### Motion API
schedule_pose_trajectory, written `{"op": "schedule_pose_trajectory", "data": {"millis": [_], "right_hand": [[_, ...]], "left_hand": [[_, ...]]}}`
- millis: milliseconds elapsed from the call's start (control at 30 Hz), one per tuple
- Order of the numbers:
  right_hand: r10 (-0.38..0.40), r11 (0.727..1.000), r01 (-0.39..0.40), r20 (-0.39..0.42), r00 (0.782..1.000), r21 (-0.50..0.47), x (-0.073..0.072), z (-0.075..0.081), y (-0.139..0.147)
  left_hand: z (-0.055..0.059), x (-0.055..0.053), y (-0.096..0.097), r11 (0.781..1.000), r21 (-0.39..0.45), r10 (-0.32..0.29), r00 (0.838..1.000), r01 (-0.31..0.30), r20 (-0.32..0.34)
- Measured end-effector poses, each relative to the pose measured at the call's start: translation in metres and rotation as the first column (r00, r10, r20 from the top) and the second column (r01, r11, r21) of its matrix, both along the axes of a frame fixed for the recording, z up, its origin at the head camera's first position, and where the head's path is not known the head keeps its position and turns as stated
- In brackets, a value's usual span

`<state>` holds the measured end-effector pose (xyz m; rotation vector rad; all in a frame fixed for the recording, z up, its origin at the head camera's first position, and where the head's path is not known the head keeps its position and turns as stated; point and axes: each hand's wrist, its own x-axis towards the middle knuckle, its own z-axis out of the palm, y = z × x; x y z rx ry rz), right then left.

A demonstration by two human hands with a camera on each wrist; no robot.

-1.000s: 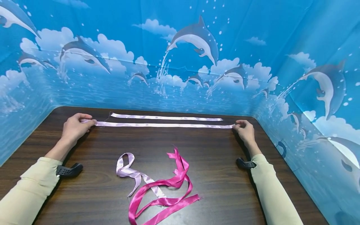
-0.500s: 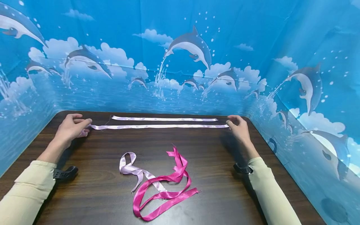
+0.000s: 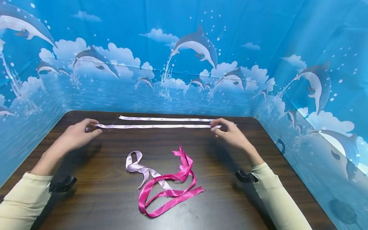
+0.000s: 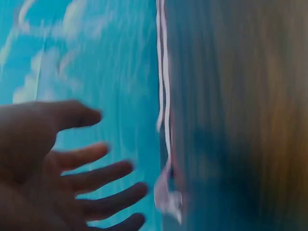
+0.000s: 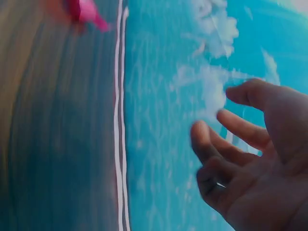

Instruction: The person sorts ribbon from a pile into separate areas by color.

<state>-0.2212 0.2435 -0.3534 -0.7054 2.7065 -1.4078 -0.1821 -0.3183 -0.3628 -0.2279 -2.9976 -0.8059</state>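
Observation:
Two narrow pale lilac satin ribbons lie side by side along the table's far edge: a shorter rear ribbon and a longer front ribbon. My left hand is above the front ribbon's left end. In the left wrist view its fingers are spread and hold nothing, and that ribbon's end curls in a loose fold. Over the right ends of both ribbons hovers my right hand, hiding them in the head view. Its fingers are loosely bent with nothing between them.
Nearer on the brown wooden table lie a loose lilac ribbon and a tangled hot-pink ribbon, which crosses over it. A blue dolphin-print curtain stands along the back and sides of the table.
Both hands have let go of the front ribbon's ends and lifted. The right hand has moved left over the ribbons; the left has shifted slightly right. The loose ribbons stay put.

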Motion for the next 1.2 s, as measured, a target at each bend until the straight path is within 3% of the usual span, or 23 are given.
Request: {"op": "schedule_pose_trajectory", "data": {"millis": [67, 133, 200, 300, 467, 667, 800, 967, 1200], "right_hand": [[0.081, 0.996, -0.082, 0.026, 0.996, 0.039, 0.005, 0.001, -0.012], [0.151, 0.985, -0.154, 0.044, 0.987, 0.078, 0.008, 0.001, -0.025], [0.21, 0.971, -0.215, 0.06, 0.976, 0.101, 0.011, 0.001, -0.037], [0.263, 0.956, -0.267, 0.048, 0.964, 0.119, 0.014, 0.001, -0.051], [0.335, 0.933, -0.337, 0.041, 0.941, 0.123, 0.019, 0.0, -0.069], [0.397, 0.909, -0.395, 0.011, 0.918, 0.133, 0.024, -0.002, -0.087], [0.439, 0.888, -0.435, 0.009, 0.899, 0.153, 0.027, -0.006, -0.102], [0.496, 0.854, -0.495, 0.042, 0.868, 0.16, 0.031, -0.013, -0.124], [0.588, 0.798, -0.59, 0.062, 0.807, 0.123, 0.035, -0.015, -0.147]], "left_hand": [[-0.002, 0.003, 0.023, 0.985, -0.028, -0.172, 0.985, 0.172, -0.013], [-0.005, 0.008, 0.045, 0.946, -0.024, -0.324, 0.946, 0.323, -0.012], [-0.007, 0.014, 0.062, 0.897, 0.015, -0.441, 0.897, 0.441, -0.001], [-0.009, 0.018, 0.083, 0.84, 0.08, -0.539, 0.842, 0.537, 0.003], [-0.021, 0.024, 0.099, 0.792, 0.11, -0.609, 0.791, 0.601, 0.056], [-0.025, 0.028, 0.106, 0.802, 0.015, -0.594, 0.796, 0.597, 0.114], [-0.021, 0.027, 0.108, 0.798, 0.055, -0.602, 0.789, 0.6, 0.127], [-0.009, 0.03, 0.11, 0.794, 0.136, -0.602, 0.797, 0.593, 0.04], [0.011, 0.041, 0.122, 0.768, 0.262, -0.588, 0.805, 0.585, -0.075]]}}
